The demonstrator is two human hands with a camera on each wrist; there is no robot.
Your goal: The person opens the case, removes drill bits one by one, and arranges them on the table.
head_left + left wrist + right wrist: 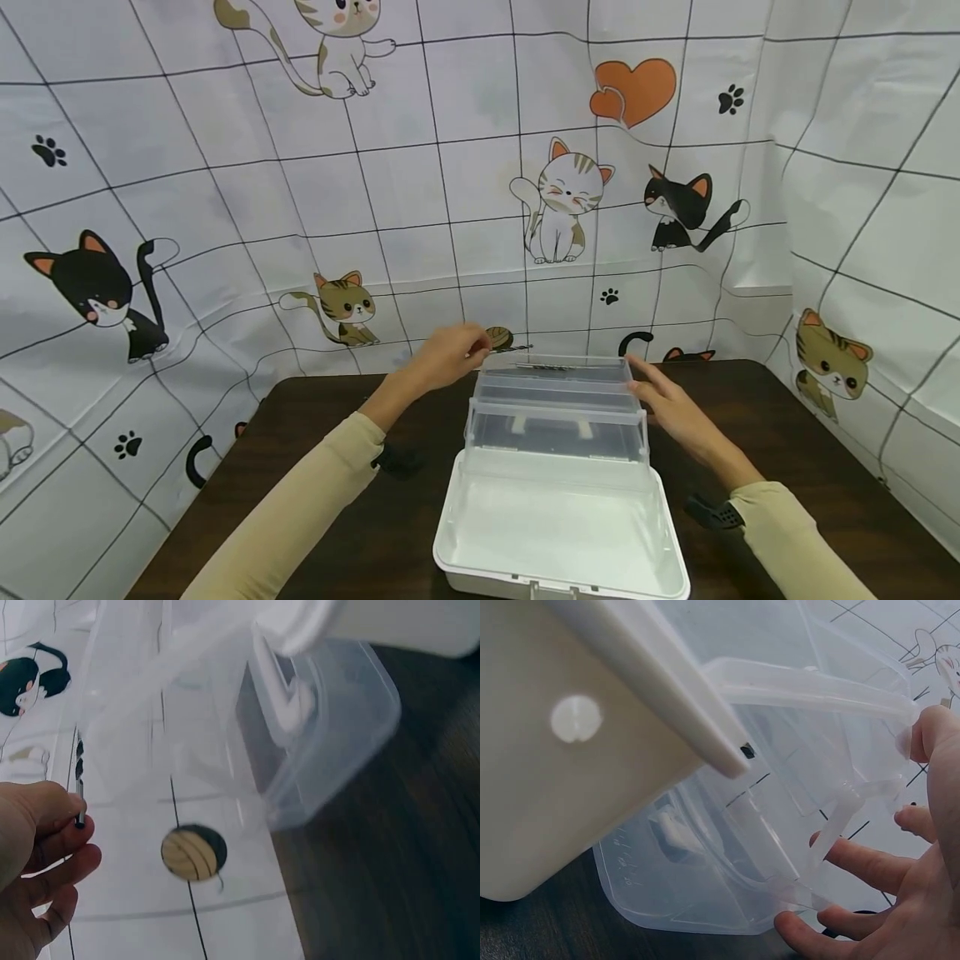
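Between thumb and fingertips, my left hand point(450, 357) pinches a thin dark drill bit point(79, 780), its twisted end pointing away from the fingers. The hand is just left of the raised clear tray point(558, 393) of a white toolbox point(555, 521). The box's lid is opened back and its tiers are folded out. My right hand point(671, 408) touches the right end of the clear tray; in the right wrist view its fingers point(870, 862) are spread and fairly straight beside the plastic. Thin dark bits point(547, 367) lie in the top tray.
The toolbox stands on a dark wooden table point(360, 517). A white curtain point(450, 192) with a black grid and cartoon cats hangs behind the table and along its sides. A black band point(712, 512) is on the right wrist.
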